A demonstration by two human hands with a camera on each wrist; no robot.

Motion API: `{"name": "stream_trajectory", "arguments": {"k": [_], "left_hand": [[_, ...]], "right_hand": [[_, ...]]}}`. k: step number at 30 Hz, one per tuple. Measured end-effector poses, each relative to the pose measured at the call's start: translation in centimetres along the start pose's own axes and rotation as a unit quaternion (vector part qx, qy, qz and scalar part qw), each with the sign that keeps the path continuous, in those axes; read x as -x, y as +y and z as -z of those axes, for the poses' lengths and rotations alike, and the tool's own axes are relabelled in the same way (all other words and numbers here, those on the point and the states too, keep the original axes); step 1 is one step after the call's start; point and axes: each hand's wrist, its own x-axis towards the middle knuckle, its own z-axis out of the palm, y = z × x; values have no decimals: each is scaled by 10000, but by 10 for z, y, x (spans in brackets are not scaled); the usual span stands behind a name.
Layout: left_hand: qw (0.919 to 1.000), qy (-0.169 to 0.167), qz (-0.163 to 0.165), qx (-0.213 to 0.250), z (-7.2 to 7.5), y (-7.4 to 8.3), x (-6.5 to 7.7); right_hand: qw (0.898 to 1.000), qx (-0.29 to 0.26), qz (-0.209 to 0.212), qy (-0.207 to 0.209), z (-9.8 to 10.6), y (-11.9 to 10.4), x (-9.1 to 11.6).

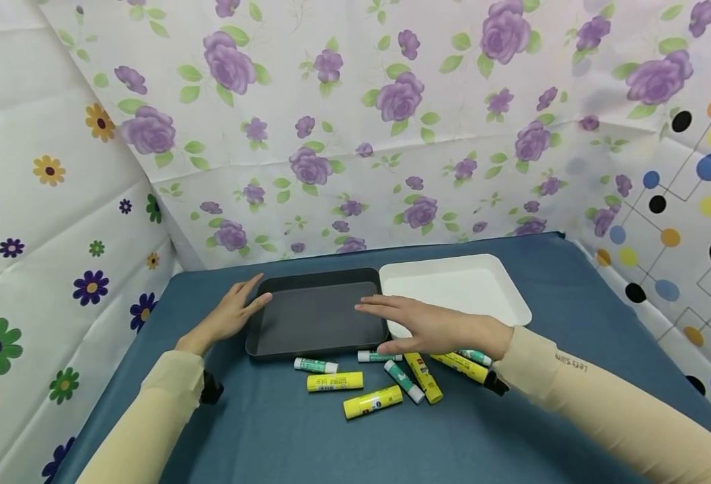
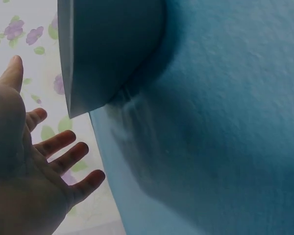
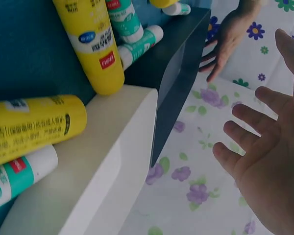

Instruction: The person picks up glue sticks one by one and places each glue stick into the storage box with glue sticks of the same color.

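My left hand (image 1: 228, 316) hovers at the left end of a black tray (image 1: 325, 319), fingers spread and holding nothing. In the left wrist view that hand (image 2: 29, 166) is apart from the tray's wall (image 2: 112, 44). My right hand (image 1: 434, 327), fingers extended, is held over the place where the black tray meets a white tray (image 1: 458, 286). Nothing is in its grasp. Below the trays lie several yellow glue sticks (image 1: 373, 402) and several smaller green-and-white glue sticks (image 1: 315, 366). My right hand and forearm partly cover some of them.
A dark blue cloth (image 1: 270, 430) covers the table. Behind it hangs a white curtain with purple flowers (image 1: 307, 165), and patterned sheets flank both sides. The two trays stand side by side near the table's back edge.
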Motion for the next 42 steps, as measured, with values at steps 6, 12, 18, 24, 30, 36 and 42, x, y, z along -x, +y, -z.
{"name": "stream_trajectory", "arguments": {"k": [6, 12, 18, 24, 30, 36, 42], "left_hand": [[9999, 55, -55, 123, -2, -7, 5], [9995, 120, -60, 285, -5, -11, 8], [9990, 132, -13, 434, -8, -14, 9], [9987, 119, 152, 462, -10, -18, 9], [9964, -30, 256, 806, -12, -20, 11], [9925, -184, 386, 1149, -14, -21, 11], [9888, -337, 488, 1373, -17, -24, 11]], "right_hand": [[9996, -98, 224, -118, -9, -4, 2], [9987, -152, 424, -239, -21, -7, 6], [9985, -90, 428, -333, -35, -12, 11], [9978, -86, 414, -511, -48, -18, 14], [9972, -105, 450, -580, -57, -22, 17], [9976, 6, 486, -500, -62, -20, 19], [9970, 289, 605, -378, -69, -17, 19]]}}
